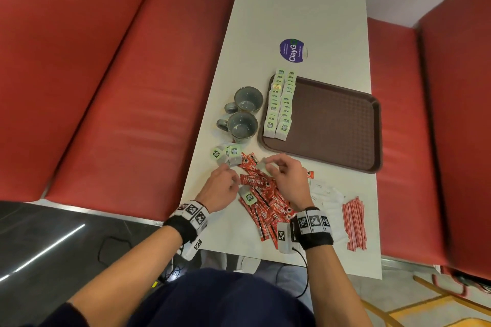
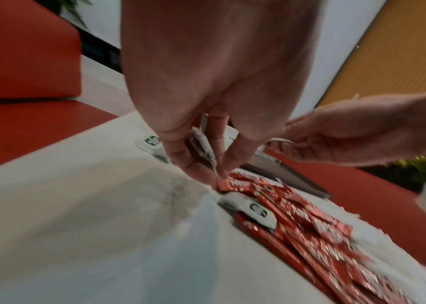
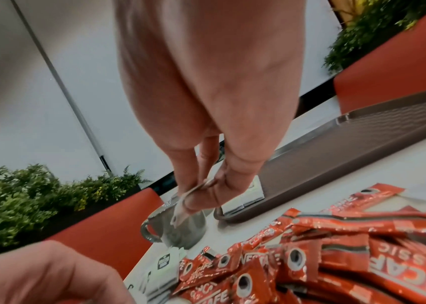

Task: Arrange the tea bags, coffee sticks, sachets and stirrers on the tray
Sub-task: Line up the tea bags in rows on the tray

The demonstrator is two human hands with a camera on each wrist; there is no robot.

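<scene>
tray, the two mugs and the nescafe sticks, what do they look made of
Tray: likely moulded plastic, brown, matte, with a pebbled grid texture. Two mugs: probably glazed ceramic, grey-blue with a darker rim and a soft sheen. Nescafe sticks: apparently foil-lined plastic film, red, glossy and crinkled, catching the light.

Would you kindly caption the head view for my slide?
Both hands pick tea bags from coffee sticks beside a part-filled tray.

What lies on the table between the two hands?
In the head view, red coffee sticks lie in a loose pile between the left hand and the right hand, with one tea bag among them.
</scene>
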